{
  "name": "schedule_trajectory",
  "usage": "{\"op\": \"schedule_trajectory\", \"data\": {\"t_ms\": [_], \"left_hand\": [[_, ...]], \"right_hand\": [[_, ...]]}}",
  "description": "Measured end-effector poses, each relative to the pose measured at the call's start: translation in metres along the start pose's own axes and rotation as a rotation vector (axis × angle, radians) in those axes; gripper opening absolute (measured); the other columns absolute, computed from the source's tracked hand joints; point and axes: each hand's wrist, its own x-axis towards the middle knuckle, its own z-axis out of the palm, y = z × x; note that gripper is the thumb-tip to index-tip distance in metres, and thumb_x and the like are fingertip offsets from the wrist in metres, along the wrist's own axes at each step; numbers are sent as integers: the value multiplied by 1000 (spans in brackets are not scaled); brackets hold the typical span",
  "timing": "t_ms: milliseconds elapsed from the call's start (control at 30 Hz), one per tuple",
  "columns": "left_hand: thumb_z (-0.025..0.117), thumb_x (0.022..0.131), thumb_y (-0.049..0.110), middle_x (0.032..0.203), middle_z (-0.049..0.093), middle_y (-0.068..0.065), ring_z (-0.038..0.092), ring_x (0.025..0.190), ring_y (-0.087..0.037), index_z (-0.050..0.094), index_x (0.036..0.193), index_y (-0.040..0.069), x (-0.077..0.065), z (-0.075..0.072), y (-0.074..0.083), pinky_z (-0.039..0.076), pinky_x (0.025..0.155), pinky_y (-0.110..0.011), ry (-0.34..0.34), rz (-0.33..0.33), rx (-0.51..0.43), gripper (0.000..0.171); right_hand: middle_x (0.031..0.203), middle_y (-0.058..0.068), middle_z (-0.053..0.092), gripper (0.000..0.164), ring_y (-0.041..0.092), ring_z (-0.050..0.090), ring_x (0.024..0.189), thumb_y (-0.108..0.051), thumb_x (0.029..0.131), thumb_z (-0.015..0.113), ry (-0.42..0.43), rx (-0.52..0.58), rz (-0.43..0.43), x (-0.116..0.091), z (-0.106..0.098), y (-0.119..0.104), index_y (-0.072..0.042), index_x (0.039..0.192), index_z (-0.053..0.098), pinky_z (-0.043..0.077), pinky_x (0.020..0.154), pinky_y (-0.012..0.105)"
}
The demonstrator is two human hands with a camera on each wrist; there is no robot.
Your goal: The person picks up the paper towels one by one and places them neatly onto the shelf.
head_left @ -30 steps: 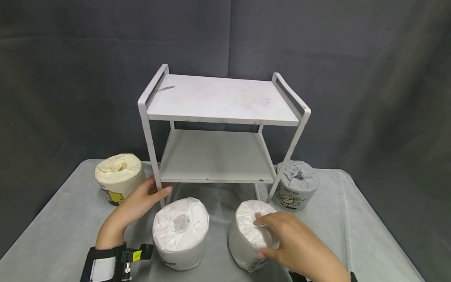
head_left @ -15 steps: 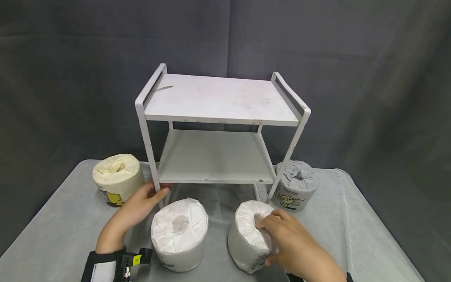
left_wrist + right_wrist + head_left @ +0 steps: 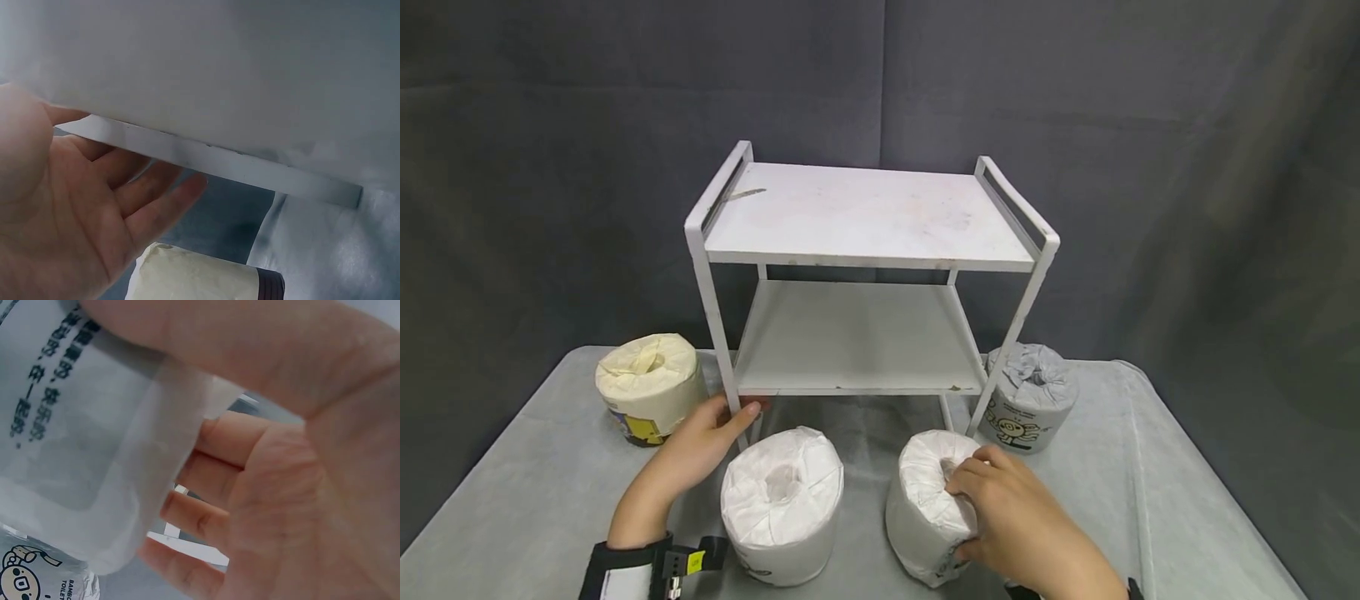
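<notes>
In the head view, a two-tier white shelf rack stands at the middle of the table. My left hand grips its front left leg low down, thumb in front; the left wrist view shows the fingers around the white leg. Front right, a white paper-wrapped toilet roll stands slightly tilted. With my right hand I hold it, fingertips at the top by the core hole and thumb low on its side. In the right wrist view, printed characters show on its wrapper.
Another white toilet roll stands front left, between my hands. A cream-wrapped roll sits beyond my left hand, and a grey-wrapped roll stands by the rack's right leg. A grey cloth covers the table; a dark curtain hangs behind.
My right fingers have settled closer over the roll's top and the thumb has slid lower along its side. My left hand keeps its grip on the leg.
</notes>
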Motion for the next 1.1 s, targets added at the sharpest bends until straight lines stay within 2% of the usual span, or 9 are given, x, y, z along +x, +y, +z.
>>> {"op": "schedule_trajectory", "data": {"t_ms": [133,367,533,733,900,1100], "left_hand": [[50,106,24,129,59,-26,53,123,-44,54,130,-9,1,2,0,43,99,-60,-10,-7,-1,42],[42,108,14,125,61,-25,56,118,-43,54,128,-12,1,1,0,44,99,-56,-20,36,-34,35],[42,108,14,124,61,-24,56,118,-42,54,127,-11,0,0,0,44,99,-57,-19,38,-27,34],[42,108,16,124,61,-23,56,117,-41,55,127,-10,1,1,-1,44,99,-56,-17,31,-31,34],[41,108,14,123,61,-23,57,117,-40,53,127,-11,0,3,-1,44,99,-56,-11,22,-50,34],[41,108,15,123,61,-23,57,116,-40,54,127,-11,1,2,-3,45,99,-55,-15,29,-52,34]], "right_hand": [[95,-10,68,54,16,53,96,-28,45,98,22,0,-20,-1,-2,1,-17,91,70,46,91,40],[91,-12,68,51,14,54,95,-26,47,95,41,0,-36,2,-2,-1,-16,91,73,46,90,38],[92,-12,67,49,13,53,95,-26,50,94,35,9,-28,3,-3,-2,-15,93,73,45,90,38],[89,-12,65,43,12,53,93,-28,53,91,69,-3,-36,1,-4,-4,-16,90,71,46,89,37],[87,-12,62,36,12,53,94,-30,58,88,80,-4,-4,1,-8,-8,-18,84,66,45,90,36],[85,-15,57,35,8,49,92,-29,58,88,104,6,24,1,-14,-12,-21,82,64,44,86,31]]}}
